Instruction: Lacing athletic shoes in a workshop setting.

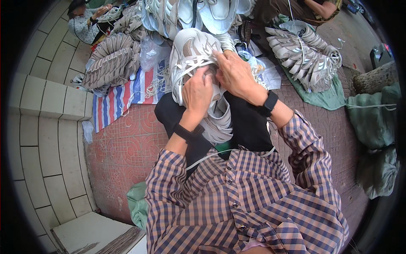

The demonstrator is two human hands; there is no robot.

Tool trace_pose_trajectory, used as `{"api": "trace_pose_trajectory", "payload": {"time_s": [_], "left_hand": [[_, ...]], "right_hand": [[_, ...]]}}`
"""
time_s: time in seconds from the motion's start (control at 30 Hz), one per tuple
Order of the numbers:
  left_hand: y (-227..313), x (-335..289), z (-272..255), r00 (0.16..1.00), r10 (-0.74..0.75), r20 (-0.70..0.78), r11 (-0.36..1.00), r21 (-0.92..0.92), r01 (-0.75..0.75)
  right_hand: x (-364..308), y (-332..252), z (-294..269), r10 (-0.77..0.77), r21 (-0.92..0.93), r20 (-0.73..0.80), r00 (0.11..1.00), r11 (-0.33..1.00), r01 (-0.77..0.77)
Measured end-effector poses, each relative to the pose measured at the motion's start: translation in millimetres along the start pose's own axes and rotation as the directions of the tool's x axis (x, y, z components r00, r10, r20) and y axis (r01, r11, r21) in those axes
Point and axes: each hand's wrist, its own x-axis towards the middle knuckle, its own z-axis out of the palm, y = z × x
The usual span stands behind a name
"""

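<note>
A white and beige sneaker (191, 45) rests upright over my lap, its toe pointing away from me. White shoelace (195, 63) crosses its front in loose loops. My left hand (198, 91) is closed at the shoe's opening, thumb and fingers bent against the tongue; what lies under the fingertips is partly hidden. From the right, my right hand (237, 73) pinches at the shoelace along the eyelet edge. Below the hands, between my knees, more pale sneakers (218, 127) sit stacked together.
Rows of similar sneakers lie at left (111, 63), at the far middle (182, 15) and at right (302, 57). A striped sheet (114, 103) and a green sack (325, 95) lie beneath some. Two other people sit beyond. A tiled wall (50, 131) bounds the left.
</note>
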Motion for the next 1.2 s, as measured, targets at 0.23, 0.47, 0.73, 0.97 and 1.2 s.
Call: {"api": "trace_pose_trajectory", "payload": {"time_s": [0.23,0.47,0.73,0.97,1.2], "left_hand": [[7.9,11.3,3.3,0.958,-0.287,0.021,0.931,-0.231,0.284],[11.3,18.0,13.8,0.955,0.106,-0.278,0.986,0.155,-0.064],[-1.3,13.8,-12.7,0.985,-0.052,0.166,0.993,-0.098,0.069],[81.6,-64.9,-99.7,0.86,-0.025,0.509,0.87,-0.412,0.269],[31.0,-16.6,-79.4,0.998,-0.024,0.055,0.979,-0.201,0.034]], "right_hand": [[6.3,17.1,-0.4,-0.049,0.023,0.106,0.993,0.999,0.047],[5.1,15.9,2.9,-0.031,0.091,0.135,0.99,0.996,0.019],[-12.5,9.1,-16.8,-0.101,0.233,-0.083,0.991,0.965,0.118],[-50.8,-31.2,-16.8,-0.216,0.396,0.038,0.976,0.9,0.184],[-34.5,-22.5,9.5,-0.314,0.447,0.02,0.949,0.852,0.272]]}}
